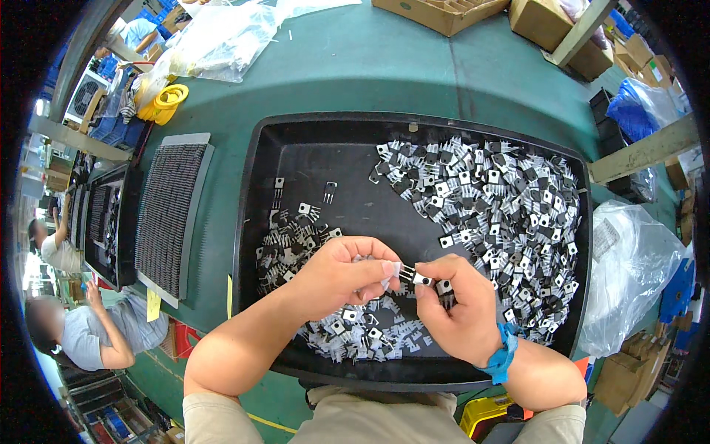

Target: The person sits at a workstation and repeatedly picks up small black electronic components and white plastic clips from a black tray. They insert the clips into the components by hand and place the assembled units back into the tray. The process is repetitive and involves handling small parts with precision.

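Over a large black tray (255, 159), my left hand (340, 274) is closed, pinching a small whitish plastic piece (392, 275) between thumb and finger. My right hand (470, 303) pinches a three-legged black transistor (422, 280) by its body. Its legs point left and meet the plastic piece; whether they are inside it cannot be made out. Another transistor (445, 290) is tucked under the right fingers. A big heap of transistors with whitish pieces on their legs (510, 214) fills the tray's right side. Darker loose transistors (285, 240) lie at left, and more whitish pieces (362, 337) lie near me.
Left of the tray stands a grey rack packed with dark rows (170, 214). Clear plastic bags (629, 274) lie at right, near a metal post (643, 155). Cardboard boxes (436, 13) stand at the far edge. A co-worker in grey (111, 333) sits at left.
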### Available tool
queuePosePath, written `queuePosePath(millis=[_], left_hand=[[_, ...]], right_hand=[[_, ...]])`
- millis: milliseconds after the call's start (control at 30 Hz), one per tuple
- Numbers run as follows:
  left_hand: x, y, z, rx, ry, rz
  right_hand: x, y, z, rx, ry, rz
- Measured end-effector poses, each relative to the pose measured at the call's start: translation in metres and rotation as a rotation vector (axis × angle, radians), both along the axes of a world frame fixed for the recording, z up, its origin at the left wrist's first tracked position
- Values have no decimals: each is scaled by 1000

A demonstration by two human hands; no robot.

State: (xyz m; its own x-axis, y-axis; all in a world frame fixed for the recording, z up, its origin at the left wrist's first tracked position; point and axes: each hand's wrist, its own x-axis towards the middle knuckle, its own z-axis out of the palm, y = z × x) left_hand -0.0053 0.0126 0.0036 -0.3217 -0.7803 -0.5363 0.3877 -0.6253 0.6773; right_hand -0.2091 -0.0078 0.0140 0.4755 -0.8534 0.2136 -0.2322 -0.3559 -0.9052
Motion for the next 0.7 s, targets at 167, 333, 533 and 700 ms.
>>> queuePosePath(millis=[167, 333, 533, 700], left_hand=[[1, 0, 0, 2, 17, -4], [0, 0, 0, -3, 11, -13], [0, 0, 0, 0, -1, -6], [1, 0, 0, -5, 13, -5]], right_hand=[[0, 0, -1, 21, -11, 24], [1, 1, -2, 20, 0, 22], [1, 1, -3, -17, -10, -7], [2, 2, -3, -13, -9, -1]])
